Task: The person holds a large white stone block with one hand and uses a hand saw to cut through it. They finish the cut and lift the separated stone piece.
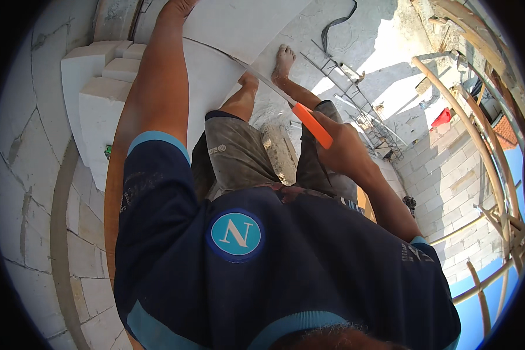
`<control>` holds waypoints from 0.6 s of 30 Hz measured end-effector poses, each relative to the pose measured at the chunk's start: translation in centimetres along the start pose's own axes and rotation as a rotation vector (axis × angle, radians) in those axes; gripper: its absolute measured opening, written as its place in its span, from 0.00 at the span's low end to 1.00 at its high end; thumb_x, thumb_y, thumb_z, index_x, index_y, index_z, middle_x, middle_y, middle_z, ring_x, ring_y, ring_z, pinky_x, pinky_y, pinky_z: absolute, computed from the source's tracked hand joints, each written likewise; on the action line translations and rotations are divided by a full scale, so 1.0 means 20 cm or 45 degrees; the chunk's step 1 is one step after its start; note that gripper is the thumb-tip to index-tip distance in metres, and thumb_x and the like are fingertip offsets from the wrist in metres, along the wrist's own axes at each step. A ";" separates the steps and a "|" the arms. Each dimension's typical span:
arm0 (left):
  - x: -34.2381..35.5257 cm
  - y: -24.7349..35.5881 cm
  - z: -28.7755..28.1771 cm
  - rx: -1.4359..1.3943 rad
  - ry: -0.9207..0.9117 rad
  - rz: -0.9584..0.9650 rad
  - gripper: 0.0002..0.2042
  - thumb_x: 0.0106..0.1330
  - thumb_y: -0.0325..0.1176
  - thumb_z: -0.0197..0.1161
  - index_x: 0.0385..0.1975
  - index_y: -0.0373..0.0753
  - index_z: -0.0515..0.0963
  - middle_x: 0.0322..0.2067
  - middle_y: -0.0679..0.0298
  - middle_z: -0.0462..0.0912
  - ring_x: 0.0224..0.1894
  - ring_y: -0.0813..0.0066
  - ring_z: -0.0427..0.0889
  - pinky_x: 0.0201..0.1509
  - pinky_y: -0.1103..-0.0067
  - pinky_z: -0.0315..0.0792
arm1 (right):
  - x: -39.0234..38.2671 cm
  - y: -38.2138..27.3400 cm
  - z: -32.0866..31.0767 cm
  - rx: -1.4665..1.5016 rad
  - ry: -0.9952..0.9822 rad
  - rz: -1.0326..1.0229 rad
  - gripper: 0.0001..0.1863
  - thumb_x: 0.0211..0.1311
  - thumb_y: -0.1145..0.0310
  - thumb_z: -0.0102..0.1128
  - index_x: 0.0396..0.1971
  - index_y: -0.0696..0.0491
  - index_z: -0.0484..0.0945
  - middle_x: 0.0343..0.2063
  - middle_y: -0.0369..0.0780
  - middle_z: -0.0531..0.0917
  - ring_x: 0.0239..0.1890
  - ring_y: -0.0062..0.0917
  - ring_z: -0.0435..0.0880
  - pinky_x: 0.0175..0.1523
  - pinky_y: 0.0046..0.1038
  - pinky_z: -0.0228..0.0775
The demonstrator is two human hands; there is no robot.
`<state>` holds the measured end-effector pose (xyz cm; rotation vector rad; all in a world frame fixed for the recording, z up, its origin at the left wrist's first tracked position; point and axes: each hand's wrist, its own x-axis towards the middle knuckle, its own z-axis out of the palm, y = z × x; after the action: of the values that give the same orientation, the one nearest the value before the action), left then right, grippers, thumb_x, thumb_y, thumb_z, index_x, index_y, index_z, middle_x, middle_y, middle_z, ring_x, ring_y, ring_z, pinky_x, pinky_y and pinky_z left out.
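Observation:
My right hand (345,147) is wrapped round the orange handle (313,125) of a handsaw. Its thin metal blade (262,79) runs up and left from the handle to a large white block (239,26). A dark line continues the blade across the block's pale surface; how deep the blade sits I cannot tell. My left arm reaches up to the top edge of the picture, where my left hand (182,6) is at the block's far left. The picture's edge cuts off its fingers.
White blocks (108,87) are stacked left of my left arm, beside a block wall (38,175). On the right lie a metal rebar frame (356,93), a black strap (328,32) and a red item (441,117). Wooden poles (461,111) stand before another block wall (443,192).

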<state>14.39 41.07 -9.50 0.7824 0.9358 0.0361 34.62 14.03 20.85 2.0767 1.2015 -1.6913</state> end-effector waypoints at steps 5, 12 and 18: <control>-0.09 0.07 0.16 -0.166 0.060 0.142 0.34 0.55 0.36 0.74 0.63 0.29 0.74 0.50 0.51 0.85 0.49 0.58 0.85 0.53 0.70 0.80 | 0.35 0.00 0.10 -0.131 -0.092 0.014 0.28 0.51 0.77 0.58 0.57 0.52 0.79 0.30 0.54 0.86 0.35 0.53 0.87 0.42 0.46 0.80; -0.09 0.02 0.06 -0.082 0.147 -0.004 0.32 0.54 0.33 0.73 0.60 0.29 0.76 0.48 0.50 0.85 0.46 0.58 0.86 0.50 0.69 0.82 | -0.15 0.09 0.00 0.082 -0.057 0.104 0.37 0.54 0.79 0.59 0.68 0.46 0.73 0.33 0.52 0.88 0.36 0.52 0.88 0.45 0.46 0.81; -0.05 -0.02 0.04 -0.175 0.067 0.120 0.32 0.54 0.33 0.74 0.60 0.30 0.76 0.46 0.50 0.85 0.45 0.59 0.86 0.49 0.68 0.82 | 0.35 0.05 0.18 -0.105 -0.078 -0.036 0.34 0.50 0.74 0.63 0.63 0.54 0.75 0.31 0.55 0.87 0.35 0.51 0.88 0.43 0.47 0.80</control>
<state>14.26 39.85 -8.77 0.7003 0.9357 0.2022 32.69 14.34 13.12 1.9549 1.2648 -1.6750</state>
